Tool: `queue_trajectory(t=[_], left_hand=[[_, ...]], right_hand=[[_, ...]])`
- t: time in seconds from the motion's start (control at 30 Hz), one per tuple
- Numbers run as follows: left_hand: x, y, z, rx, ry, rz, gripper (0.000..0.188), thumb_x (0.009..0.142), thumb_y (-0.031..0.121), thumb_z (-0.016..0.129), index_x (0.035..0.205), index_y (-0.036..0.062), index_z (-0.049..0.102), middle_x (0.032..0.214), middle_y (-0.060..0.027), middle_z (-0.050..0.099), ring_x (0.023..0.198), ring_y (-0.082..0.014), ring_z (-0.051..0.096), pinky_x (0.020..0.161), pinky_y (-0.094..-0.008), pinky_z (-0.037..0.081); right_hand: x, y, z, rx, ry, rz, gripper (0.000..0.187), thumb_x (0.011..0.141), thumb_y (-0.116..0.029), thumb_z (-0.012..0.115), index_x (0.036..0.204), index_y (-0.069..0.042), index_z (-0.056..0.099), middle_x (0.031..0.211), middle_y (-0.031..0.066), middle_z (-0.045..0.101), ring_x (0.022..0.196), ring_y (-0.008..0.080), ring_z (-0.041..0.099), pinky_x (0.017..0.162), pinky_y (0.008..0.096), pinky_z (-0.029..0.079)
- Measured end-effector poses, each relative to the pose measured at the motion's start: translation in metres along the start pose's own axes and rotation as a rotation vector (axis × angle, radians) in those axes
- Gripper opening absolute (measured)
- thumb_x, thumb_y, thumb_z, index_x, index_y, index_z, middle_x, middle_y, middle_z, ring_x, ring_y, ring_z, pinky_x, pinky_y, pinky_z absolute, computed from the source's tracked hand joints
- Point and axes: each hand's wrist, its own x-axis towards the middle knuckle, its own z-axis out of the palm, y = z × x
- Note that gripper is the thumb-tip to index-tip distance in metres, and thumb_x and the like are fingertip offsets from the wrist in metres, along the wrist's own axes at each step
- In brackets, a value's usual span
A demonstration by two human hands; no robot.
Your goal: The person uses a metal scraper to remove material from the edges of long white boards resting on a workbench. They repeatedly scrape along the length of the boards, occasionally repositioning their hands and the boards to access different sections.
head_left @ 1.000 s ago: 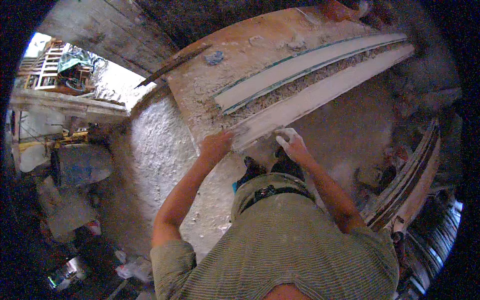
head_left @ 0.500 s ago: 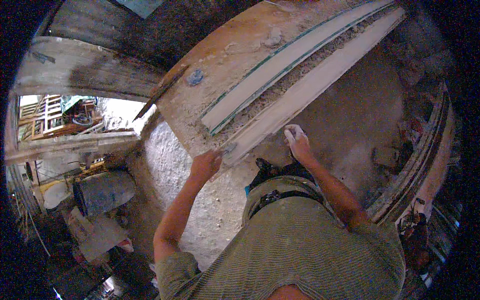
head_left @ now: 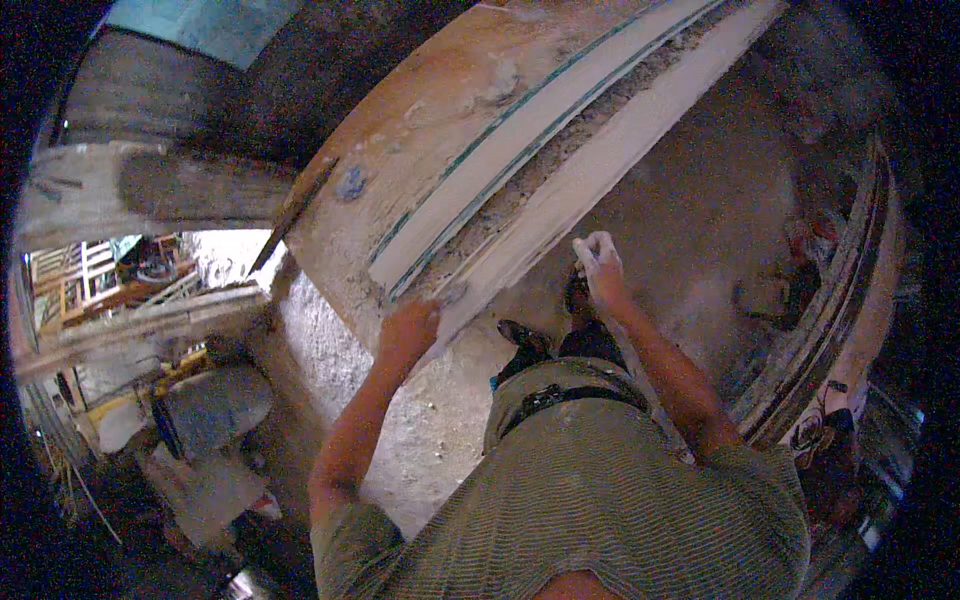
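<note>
My left hand is closed at the near left end of a long pale strip, on the edge of the plaster-dusted table. A small grey flat-bladed tool sticks out past its fingers and lies against the strip; the handle is hidden. Off the table's near edge, my right hand hangs with white-coated, curled fingers. Whatever may be between them cannot be made out. Beyond the strip, a second pale strip with green edges runs alongside, and crumbly grey material fills the gap.
A blue-grey lump and a dark wooden stick lie toward the table's left edge. At left are a window opening and a dark drum. Long boards stand on the right, with a dusty floor between.
The view has shifted, so the table sits further left in the picture. My right hand has risen slightly, its fingers still curled. My left hand stays by the strip's near end.
</note>
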Motion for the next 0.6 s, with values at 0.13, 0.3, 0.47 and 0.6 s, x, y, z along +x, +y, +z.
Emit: queue_trajectory(t=[0.13,0.3,0.47,0.6], left_hand=[[0.022,0.018,-0.011,-0.015,-0.073,0.014,0.027,0.092,0.024,0.064,0.116,0.0157,0.072,0.099,-0.0163,0.072,0.088,-0.0376,0.072,0.076,-0.0526,0.058],[0.193,0.121,0.001,-0.042,0.125,0.218,0.02,0.086,0.019,0.062,0.096,0.0053,0.071,0.087,-0.0215,0.072,0.081,-0.0409,0.072,0.074,-0.0546,0.058],[0.22,0.123,0.016,-0.108,0.15,0.26,0.025,0.089,0.024,0.063,0.107,0.0095,0.072,0.091,-0.0201,0.073,0.082,-0.0394,0.073,0.074,-0.054,0.058],[0.144,0.094,0.001,-0.048,-0.015,0.095,0.03,0.093,0.027,0.062,0.118,0.0126,0.07,0.094,-0.0192,0.073,0.084,-0.0396,0.072,0.074,-0.0547,0.058]], right_hand=[[-0.002,0.017,-0.019,0.154,-0.108,0.248,0.029,0.108,-0.033,0.051,0.102,-0.005,0.057,0.088,0.0066,0.06,0.073,0.0165,0.062,0.067,0.0328,0.053],[0.002,0.017,-0.018,0.042,-0.212,-0.084,0.024,0.107,-0.027,0.048,0.11,-0.005,0.054,0.098,0.0083,0.06,0.08,0.0165,0.061,0.068,0.033,0.052],[0.026,0.006,-0.023,0.036,-0.252,-0.156,0.015,0.103,-0.014,0.047,0.112,-0.003,0.052,0.105,0.0213,0.055,0.096,0.042,0.06,0.087,0.047,0.05],[0.041,0.01,-0.051,0.131,-0.176,0.062,0.021,0.104,-0.024,0.056,0.111,-0.005,0.051,0.101,0.0118,0.06,0.084,0.022,0.061,0.074,0.0375,0.052]])
